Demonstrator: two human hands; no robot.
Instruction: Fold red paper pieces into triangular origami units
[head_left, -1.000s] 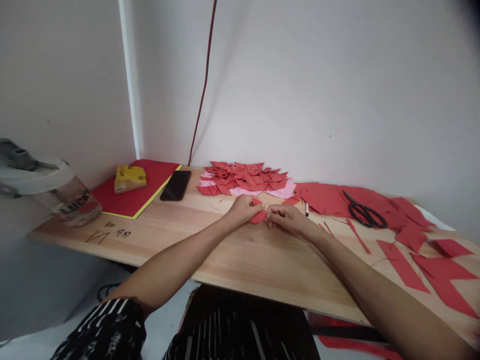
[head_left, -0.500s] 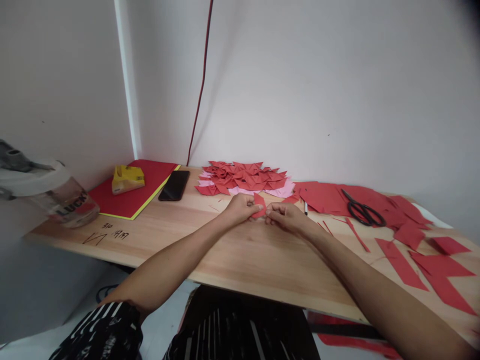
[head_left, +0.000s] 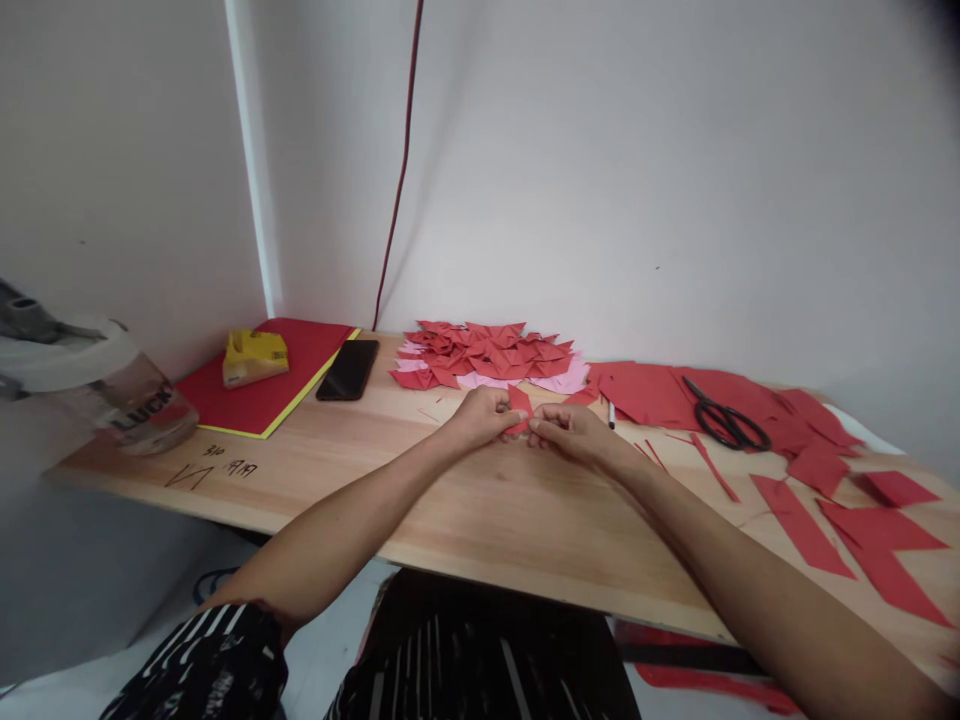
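My left hand (head_left: 482,415) and my right hand (head_left: 566,431) meet at the middle of the wooden table (head_left: 480,510), fingers pinched together on one small folded red paper piece (head_left: 519,401). The piece stands up between the fingertips, just above the tabletop. Right behind the hands lies a pile of folded red and pink paper triangles (head_left: 487,357).
Black scissors (head_left: 724,423) rest on red paper sheets (head_left: 660,392) at the right, with cut red strips and scraps (head_left: 862,535) nearer the edge. A pen (head_left: 611,414) lies by my right hand. At the left are a black phone (head_left: 347,369), a red folder (head_left: 262,385) bearing a yellow pack (head_left: 255,357), and a clear jar (head_left: 139,405).
The folded red piece has been turned from lying low between the hands to standing more upright. Both hands stay pinched on it at almost the same spot.
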